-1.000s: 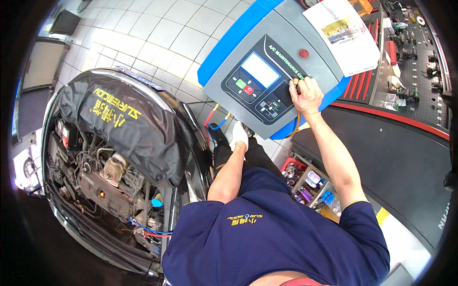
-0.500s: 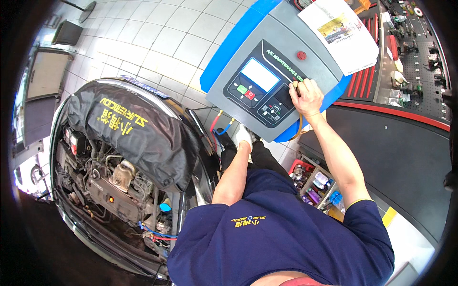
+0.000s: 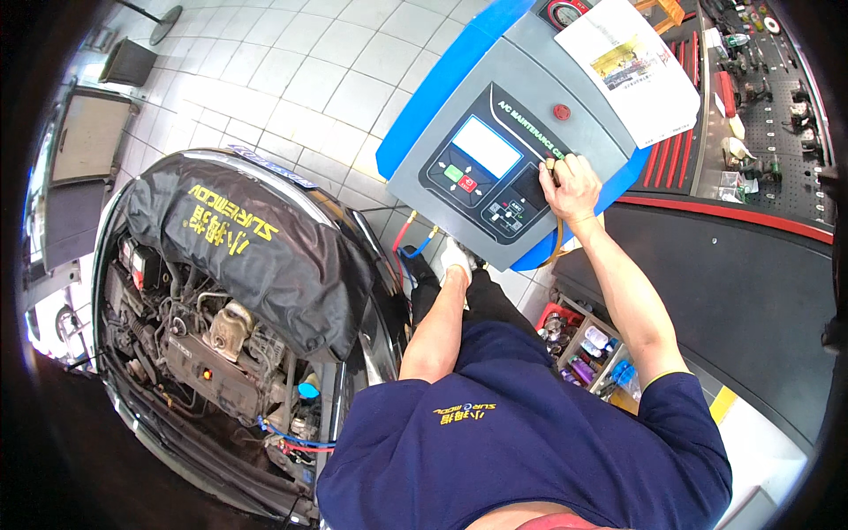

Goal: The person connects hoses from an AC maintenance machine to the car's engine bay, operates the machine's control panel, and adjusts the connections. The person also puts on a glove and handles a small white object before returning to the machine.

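Observation:
A grey and blue air-conditioning service machine [image 3: 579, 66] stands in front of me, its lit screen [image 3: 488, 147] and buttons facing up. Over the right part of its panel, my right hand [image 3: 572, 192] is closed around a brass hose fitting [image 3: 549, 165]. From that hand a yellow-brown hose [image 3: 558, 243] hangs down past the machine's near edge. My left hand [image 3: 454, 259], in a white glove, is at the front edge below the panel; its fingers are hidden. Beside it, a red hose [image 3: 401, 235] and a blue hose [image 3: 425, 245] come off the machine.
At the left is a car with an exposed engine bay [image 3: 212, 344] and a black fender cover [image 3: 274, 256]. A printed sheet [image 3: 629, 71] lies on the machine. To the right are a dark workbench [image 3: 698, 256], a tool pegboard [image 3: 773, 106] and a bottle crate [image 3: 587, 353].
The machine and car sit slightly shifted in view. My right hand stays closed on the fitting over the panel, and my left hand remains at the front edge.

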Tool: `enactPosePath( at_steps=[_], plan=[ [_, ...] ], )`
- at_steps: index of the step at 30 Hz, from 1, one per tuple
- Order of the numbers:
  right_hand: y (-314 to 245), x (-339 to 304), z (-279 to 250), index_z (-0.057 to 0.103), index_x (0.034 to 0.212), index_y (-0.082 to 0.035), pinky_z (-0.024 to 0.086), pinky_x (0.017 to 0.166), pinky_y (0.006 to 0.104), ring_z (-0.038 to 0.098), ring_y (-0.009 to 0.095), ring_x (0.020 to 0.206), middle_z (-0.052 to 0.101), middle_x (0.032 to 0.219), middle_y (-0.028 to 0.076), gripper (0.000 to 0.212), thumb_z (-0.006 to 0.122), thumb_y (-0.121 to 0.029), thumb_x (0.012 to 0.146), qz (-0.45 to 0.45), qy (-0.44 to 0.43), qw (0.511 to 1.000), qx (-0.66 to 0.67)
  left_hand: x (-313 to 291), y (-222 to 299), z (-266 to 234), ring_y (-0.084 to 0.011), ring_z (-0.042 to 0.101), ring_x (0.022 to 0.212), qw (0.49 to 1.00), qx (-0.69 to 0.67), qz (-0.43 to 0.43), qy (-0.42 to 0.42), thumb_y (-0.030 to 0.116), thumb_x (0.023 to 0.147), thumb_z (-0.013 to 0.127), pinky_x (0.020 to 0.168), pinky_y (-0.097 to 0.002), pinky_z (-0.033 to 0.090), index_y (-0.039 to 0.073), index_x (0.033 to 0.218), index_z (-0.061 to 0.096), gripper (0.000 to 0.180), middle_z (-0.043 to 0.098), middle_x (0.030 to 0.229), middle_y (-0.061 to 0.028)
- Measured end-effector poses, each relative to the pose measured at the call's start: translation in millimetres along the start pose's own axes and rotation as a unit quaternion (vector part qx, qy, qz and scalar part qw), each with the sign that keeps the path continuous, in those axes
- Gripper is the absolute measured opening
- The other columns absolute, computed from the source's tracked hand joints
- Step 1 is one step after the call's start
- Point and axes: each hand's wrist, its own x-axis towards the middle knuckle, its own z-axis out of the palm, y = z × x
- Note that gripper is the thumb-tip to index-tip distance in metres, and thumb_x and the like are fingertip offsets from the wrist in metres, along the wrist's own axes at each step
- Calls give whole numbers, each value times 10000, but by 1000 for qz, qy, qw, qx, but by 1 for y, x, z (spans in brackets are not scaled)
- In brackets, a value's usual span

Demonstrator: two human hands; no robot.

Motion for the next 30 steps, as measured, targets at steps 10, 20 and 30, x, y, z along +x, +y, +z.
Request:
enactPosePath(
  at_steps=[10,20,30],
  plan=[
    [1,-2,0,653,769,-126,521,611,393,619,248,748,560,803,41,265,846,-251,899,0,-10,1000,-9,-28,6,13,-171,568,557,996,20,78,29,599,1144,421,488,-347,431,148,992,673,538,618,732,-24],
    [1,-1,1,651,770,-126,518,605,391,619,246,747,562,804,42,264,850,-246,895,-4,-3,1000,-4,-18,14,3,-184,432,484,998,-2,-52,24,530,1145,478,483,-396,354,172,931,581,429,418,643,8],
    [1,0,-1,642,761,-119,508,594,402,610,256,733,551,789,47,277,854,-241,892,3,-8,1000,2,-60,38,-55,-161,466,626,988,126,-41,-82,472,1154,527,617,-365,436,161,899,531,402,444,722,26]
  ],
)
